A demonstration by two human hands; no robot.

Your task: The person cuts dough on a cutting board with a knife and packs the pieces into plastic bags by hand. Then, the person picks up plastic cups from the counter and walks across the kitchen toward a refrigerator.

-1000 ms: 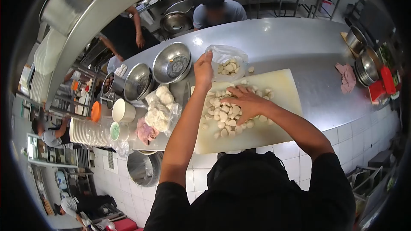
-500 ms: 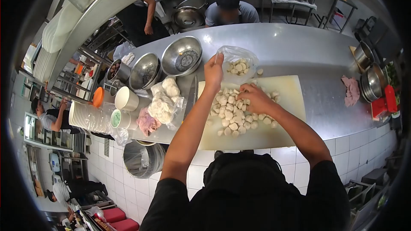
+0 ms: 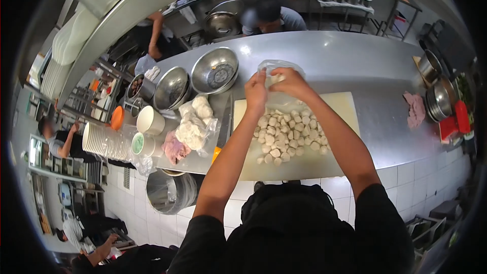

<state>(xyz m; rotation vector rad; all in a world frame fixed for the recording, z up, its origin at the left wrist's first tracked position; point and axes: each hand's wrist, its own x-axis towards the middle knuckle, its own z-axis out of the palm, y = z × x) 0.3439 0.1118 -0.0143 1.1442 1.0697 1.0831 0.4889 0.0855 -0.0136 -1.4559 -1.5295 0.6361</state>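
Observation:
My left hand (image 3: 256, 90) is closed on the rim of a clear plastic bag (image 3: 280, 64) that stands at the back edge of the cutting board. My right hand (image 3: 293, 83) is over the bag's mouth with its fingers curled inward. Pale chunks show just under those fingertips; whether they lie in the hand or in the bag I cannot tell. A heap of pale, rounded chunks (image 3: 290, 134) covers the middle of the white cutting board (image 3: 339, 116), below both wrists.
Left of the board are two steel bowls (image 3: 215, 70), a bag of whitish food (image 3: 192, 129), a pink cloth (image 3: 175, 148) and white tubs (image 3: 150, 120). An orange handle (image 3: 216, 153) shows beside my left forearm. Another pink cloth (image 3: 415, 109) lies right. A co-worker (image 3: 274, 16) bends across the counter.
My right hand has left the heap and moved up to the bag's mouth. My left hand still grips the bag, slightly lower. An orange handle now shows by my left forearm.

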